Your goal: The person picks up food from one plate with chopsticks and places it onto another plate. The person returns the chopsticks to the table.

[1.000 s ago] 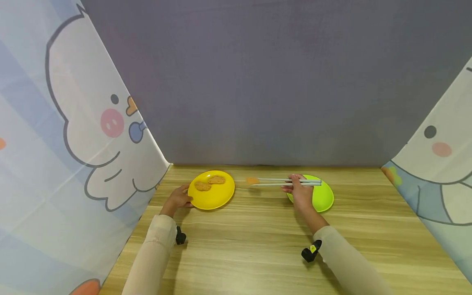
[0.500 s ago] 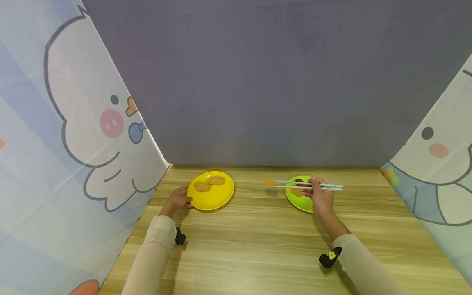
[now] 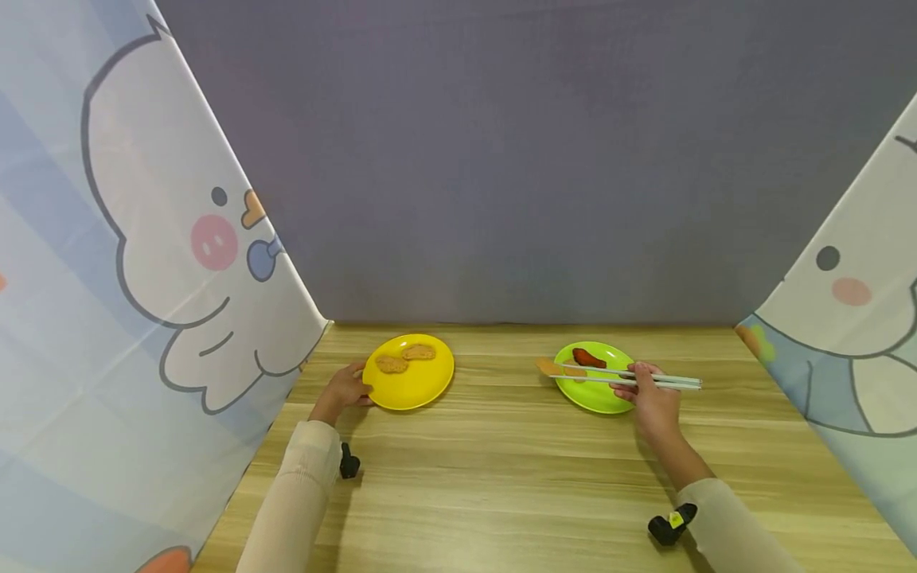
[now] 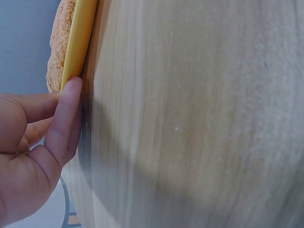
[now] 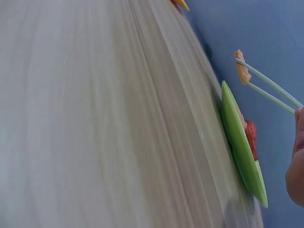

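Observation:
My right hand (image 3: 653, 402) holds a pair of pale chopsticks (image 3: 669, 382). Their tips pinch a breaded nugget (image 5: 242, 68), raised above the left rim of the green plate (image 3: 602, 402). On that plate lie a red-brown piece of food (image 3: 589, 357) and another tan nugget (image 5: 242, 117), partly behind the chopsticks in the head view. My left hand (image 3: 345, 387) pinches the left rim of the yellow plate (image 3: 411, 391) between thumb and fingers. Two breaded nuggets, one in front (image 3: 392, 364) and one behind (image 3: 419, 352), lie on the yellow plate.
Both plates stand on a wood-grain table (image 3: 487, 477), with bare tabletop between them. A grey cloth wall (image 3: 544, 175) closes off the back. Cartoon-printed curtains stand at the left (image 3: 143, 199) and right (image 3: 860, 318).
My right hand has moved right with the chopsticks and the pinched nugget, from between the plates to the green plate's left rim. My left hand stays on the yellow plate.

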Motion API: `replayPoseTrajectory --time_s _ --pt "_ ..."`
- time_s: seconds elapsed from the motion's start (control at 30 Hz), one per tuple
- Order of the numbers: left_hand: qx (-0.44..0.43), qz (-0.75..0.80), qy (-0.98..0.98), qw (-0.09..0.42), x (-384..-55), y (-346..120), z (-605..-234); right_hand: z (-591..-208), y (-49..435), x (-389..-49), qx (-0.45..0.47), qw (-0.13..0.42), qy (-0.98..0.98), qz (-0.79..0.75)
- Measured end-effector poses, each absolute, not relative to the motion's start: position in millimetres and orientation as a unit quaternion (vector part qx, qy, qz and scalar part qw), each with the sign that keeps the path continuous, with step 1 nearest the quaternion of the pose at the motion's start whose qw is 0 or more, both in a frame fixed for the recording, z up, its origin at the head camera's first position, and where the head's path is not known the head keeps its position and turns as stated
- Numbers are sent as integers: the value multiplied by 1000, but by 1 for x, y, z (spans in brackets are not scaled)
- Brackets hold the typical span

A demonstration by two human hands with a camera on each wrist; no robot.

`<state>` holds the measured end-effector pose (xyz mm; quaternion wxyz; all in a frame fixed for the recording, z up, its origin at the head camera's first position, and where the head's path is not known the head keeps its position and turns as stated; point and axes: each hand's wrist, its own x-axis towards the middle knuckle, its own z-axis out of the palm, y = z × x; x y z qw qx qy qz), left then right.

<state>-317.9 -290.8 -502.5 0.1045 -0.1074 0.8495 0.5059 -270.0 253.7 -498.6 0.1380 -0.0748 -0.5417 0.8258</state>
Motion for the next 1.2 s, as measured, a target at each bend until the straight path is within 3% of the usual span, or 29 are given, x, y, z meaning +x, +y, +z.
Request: replayPoseTrajectory --time_s 0.47,0.93,1.2 --pt "-102 509 849 102 -318 -292 -500 -493 286 -244 -24 129 -542 830" --pt "-101 488 860 105 -317 -290 -500 -517 312 -248 -18 161 -551 818" --pt "-108 489 857 120 -321 -292 -500 -516 315 -247 -5 146 -550 822"
